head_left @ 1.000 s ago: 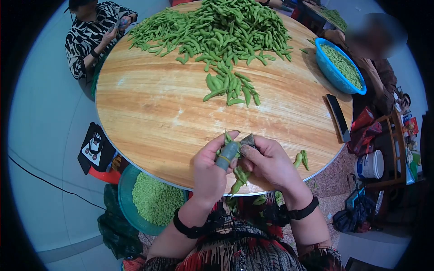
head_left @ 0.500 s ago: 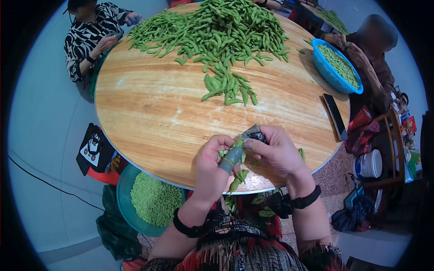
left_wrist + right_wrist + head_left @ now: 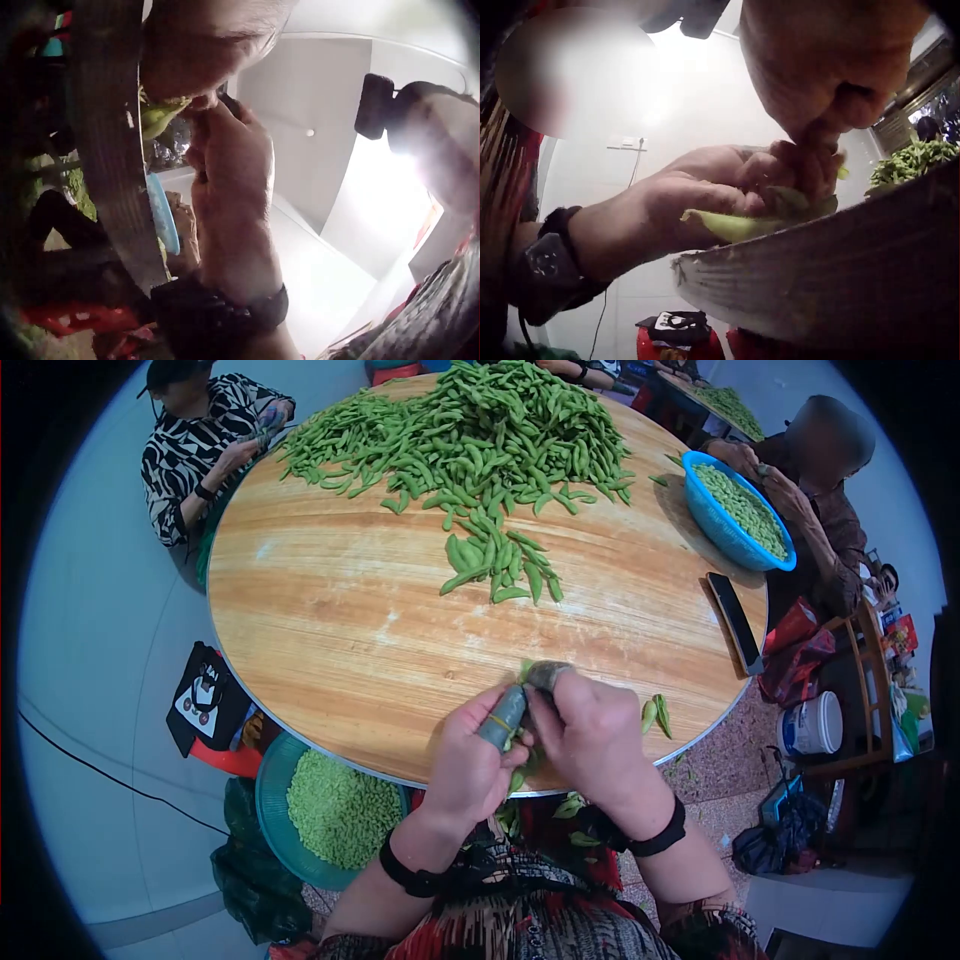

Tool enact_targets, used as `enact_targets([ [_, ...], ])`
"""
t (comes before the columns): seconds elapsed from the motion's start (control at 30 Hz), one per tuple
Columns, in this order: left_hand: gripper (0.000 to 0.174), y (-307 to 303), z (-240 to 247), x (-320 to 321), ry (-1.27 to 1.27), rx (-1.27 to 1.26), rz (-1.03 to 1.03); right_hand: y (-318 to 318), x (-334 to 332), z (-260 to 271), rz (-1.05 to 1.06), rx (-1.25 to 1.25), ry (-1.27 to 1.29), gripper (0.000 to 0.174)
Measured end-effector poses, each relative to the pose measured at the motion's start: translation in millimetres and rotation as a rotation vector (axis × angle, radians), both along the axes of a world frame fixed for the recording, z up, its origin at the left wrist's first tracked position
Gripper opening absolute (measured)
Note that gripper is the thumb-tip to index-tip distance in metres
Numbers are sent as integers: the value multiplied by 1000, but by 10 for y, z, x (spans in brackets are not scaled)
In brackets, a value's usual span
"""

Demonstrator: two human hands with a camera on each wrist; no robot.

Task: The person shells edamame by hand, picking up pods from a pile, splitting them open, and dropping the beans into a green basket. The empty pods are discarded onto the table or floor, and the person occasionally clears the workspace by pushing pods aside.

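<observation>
In the head view my left hand [image 3: 465, 760] grips a green soybean pod [image 3: 526, 668] near the table's front edge. A grey-green cover [image 3: 505, 718] with a yellow band sits on its thumb. Close against it, my right hand [image 3: 600, 735] pinches at the same pod, a dark cover [image 3: 546, 675] on its index finger; the fingers hide most of the pod. The right wrist view shows another green pod [image 3: 731, 226] under my left hand, at the table rim. Two loose pods [image 3: 656, 714] lie right of my right hand.
A big pile of pods [image 3: 480, 440] covers the far side of the round table [image 3: 320, 620]. A blue basin [image 3: 715, 515] of beans and a phone [image 3: 733, 622] are at the right. Below left stands a green basin [image 3: 275, 825] of shelled beans. Other people sit around.
My right hand has turned over and closed in toward my left thumb; its back now faces up. The beans seen in my left fingers half a second ago are now hidden.
</observation>
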State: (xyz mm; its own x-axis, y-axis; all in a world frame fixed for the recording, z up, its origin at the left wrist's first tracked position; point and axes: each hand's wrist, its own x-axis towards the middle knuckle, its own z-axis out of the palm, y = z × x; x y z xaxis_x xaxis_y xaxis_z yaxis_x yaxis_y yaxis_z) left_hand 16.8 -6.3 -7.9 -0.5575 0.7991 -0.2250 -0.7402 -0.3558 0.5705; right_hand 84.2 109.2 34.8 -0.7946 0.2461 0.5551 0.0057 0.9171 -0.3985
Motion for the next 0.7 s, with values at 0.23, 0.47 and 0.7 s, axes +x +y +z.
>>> enact_targets([
  [0.23,17,-33,77,-148,187,-38,97,59,-50,51,87,-520,-79,13],
  [0.47,24,-900,310,-340,687,-176,246,710,-791,169,38,-70,-448,17],
  [0.7,29,-2345,-512,-694,747,-1129,406,408,-1201,109,162,25,-424,15],
])
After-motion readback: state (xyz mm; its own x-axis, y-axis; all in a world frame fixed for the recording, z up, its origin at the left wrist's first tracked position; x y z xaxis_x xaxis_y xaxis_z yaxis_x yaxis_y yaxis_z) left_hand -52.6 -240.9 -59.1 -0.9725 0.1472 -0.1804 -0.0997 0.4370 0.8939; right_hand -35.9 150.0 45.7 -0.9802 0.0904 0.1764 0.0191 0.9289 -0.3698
